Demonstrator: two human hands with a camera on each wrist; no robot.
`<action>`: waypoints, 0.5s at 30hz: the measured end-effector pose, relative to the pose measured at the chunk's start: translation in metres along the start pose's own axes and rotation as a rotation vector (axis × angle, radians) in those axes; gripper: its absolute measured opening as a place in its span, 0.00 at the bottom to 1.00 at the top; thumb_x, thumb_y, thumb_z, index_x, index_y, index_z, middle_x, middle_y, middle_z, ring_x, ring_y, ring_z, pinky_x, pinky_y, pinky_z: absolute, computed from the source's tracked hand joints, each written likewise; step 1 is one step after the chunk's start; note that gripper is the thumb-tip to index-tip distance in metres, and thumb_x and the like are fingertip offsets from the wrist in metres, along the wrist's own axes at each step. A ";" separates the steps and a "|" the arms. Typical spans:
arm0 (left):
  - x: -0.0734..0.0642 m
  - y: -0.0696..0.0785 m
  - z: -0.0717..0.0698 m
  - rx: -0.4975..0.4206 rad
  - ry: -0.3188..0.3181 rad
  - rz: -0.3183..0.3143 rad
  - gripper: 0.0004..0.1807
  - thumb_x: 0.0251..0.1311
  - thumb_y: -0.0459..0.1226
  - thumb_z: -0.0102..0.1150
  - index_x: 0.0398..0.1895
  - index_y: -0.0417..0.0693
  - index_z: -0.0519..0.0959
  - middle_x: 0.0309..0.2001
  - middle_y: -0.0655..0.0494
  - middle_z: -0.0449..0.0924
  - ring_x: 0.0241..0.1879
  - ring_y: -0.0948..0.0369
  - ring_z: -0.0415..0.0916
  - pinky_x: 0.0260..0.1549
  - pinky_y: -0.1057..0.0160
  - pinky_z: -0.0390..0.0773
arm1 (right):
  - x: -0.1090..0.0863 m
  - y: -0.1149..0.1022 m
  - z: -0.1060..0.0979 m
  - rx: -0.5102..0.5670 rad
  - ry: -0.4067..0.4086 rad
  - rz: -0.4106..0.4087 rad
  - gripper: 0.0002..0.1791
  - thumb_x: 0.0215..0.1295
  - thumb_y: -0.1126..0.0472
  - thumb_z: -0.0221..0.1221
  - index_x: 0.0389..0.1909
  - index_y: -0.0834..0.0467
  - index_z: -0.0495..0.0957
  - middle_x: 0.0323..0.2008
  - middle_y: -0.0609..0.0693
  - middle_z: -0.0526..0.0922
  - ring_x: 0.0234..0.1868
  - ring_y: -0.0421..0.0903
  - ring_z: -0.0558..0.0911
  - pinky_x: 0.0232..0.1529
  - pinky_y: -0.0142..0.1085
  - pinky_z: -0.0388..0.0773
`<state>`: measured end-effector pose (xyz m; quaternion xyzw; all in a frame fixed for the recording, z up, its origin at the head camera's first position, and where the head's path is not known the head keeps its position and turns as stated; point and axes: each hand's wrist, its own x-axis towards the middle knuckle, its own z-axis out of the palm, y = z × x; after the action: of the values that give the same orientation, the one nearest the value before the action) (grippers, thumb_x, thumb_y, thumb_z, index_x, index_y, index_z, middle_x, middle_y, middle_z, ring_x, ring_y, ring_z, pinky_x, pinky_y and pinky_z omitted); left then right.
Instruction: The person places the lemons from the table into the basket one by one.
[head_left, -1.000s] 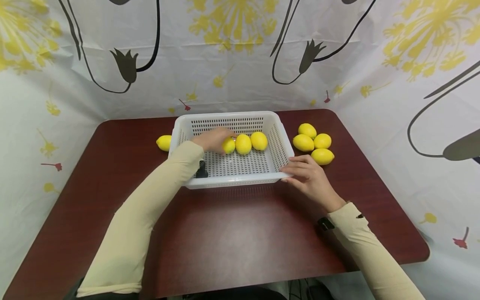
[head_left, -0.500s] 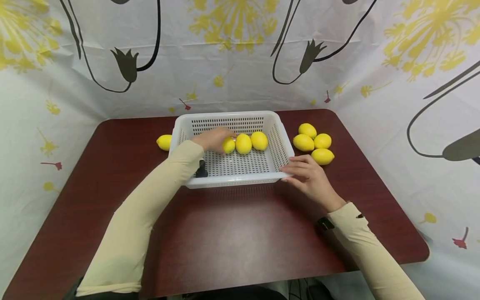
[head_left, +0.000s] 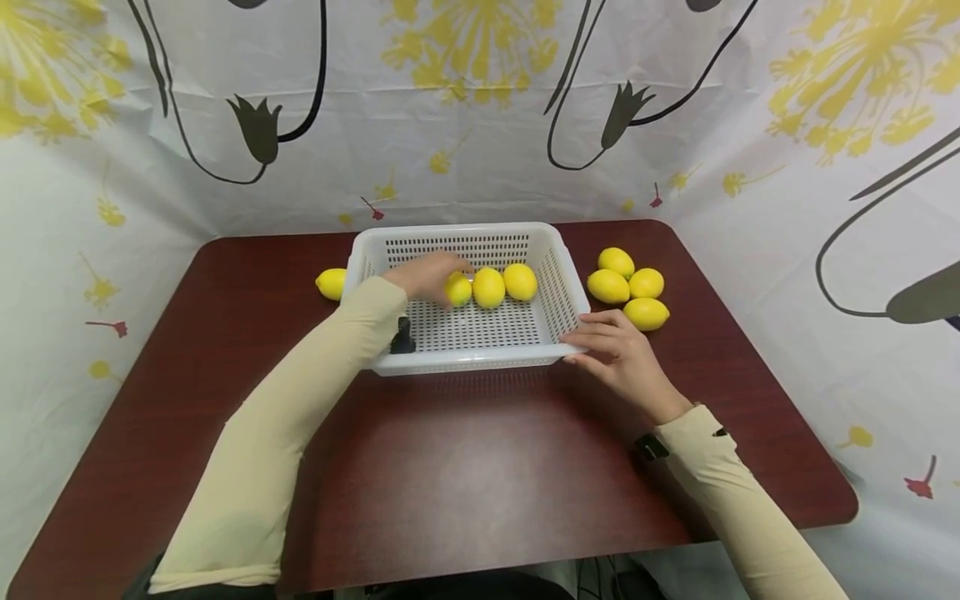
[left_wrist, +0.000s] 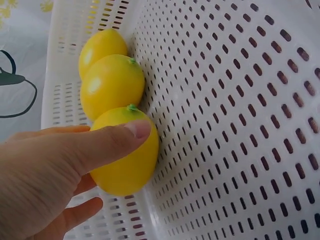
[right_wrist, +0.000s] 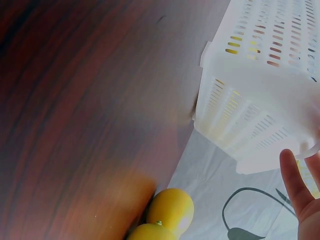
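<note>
A white slotted plastic basket (head_left: pixel 465 361) stands on the table with a row of 3 lemons inside. My left hand (head_left: pixel 429 277) reaches into it and grips the leftmost lemon (left_wrist: pixel 124 170); the thumb lies across its top, the other fingers partly hidden behind it. Touching that lemon is the middle lemon (left_wrist: pixel 112 87), and beyond it the far lemon (left_wrist: pixel 104 49). At the basket's front right corner my right hand (head_left: pixel 618 357) holds the rim, fingertips over the edge and thumb at the front side.
Several lemons (head_left: pixel 607 286) lie in a cluster on the dark red table (head_left: pixel 480 467) right of the basket. Another lemon (head_left: pixel 331 284) sits against the basket's left side. A patterned cloth (head_left: pixel 480 192) hangs behind the table.
Both hands, the basket and the lemons keep their places; only the head view has shifted very slightly.
</note>
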<state>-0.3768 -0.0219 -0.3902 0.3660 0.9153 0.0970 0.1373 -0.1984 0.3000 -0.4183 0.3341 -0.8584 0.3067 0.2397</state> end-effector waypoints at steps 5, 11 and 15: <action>-0.004 0.003 -0.008 0.009 -0.014 0.014 0.44 0.51 0.37 0.78 0.72 0.46 0.68 0.72 0.49 0.66 0.72 0.51 0.59 0.72 0.53 0.58 | 0.000 -0.001 0.000 -0.010 -0.004 0.000 0.24 0.41 0.68 0.79 0.45 0.58 0.89 0.44 0.53 0.88 0.56 0.56 0.76 0.61 0.32 0.68; -0.008 0.007 -0.018 0.003 -0.012 0.022 0.42 0.53 0.38 0.77 0.72 0.43 0.69 0.71 0.47 0.67 0.71 0.50 0.60 0.72 0.53 0.57 | 0.000 0.000 -0.001 -0.014 -0.015 -0.002 0.23 0.59 0.44 0.68 0.45 0.58 0.89 0.45 0.52 0.88 0.56 0.55 0.76 0.61 0.33 0.69; -0.011 0.010 -0.025 0.015 -0.004 0.034 0.42 0.54 0.38 0.76 0.72 0.42 0.68 0.71 0.46 0.66 0.72 0.49 0.60 0.72 0.53 0.57 | 0.000 -0.001 -0.001 -0.014 -0.013 -0.005 0.19 0.53 0.55 0.75 0.45 0.58 0.89 0.44 0.52 0.88 0.56 0.56 0.77 0.61 0.33 0.69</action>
<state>-0.3712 -0.0243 -0.3621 0.3827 0.9094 0.0919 0.1348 -0.1973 0.3002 -0.4168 0.3366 -0.8612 0.2980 0.2372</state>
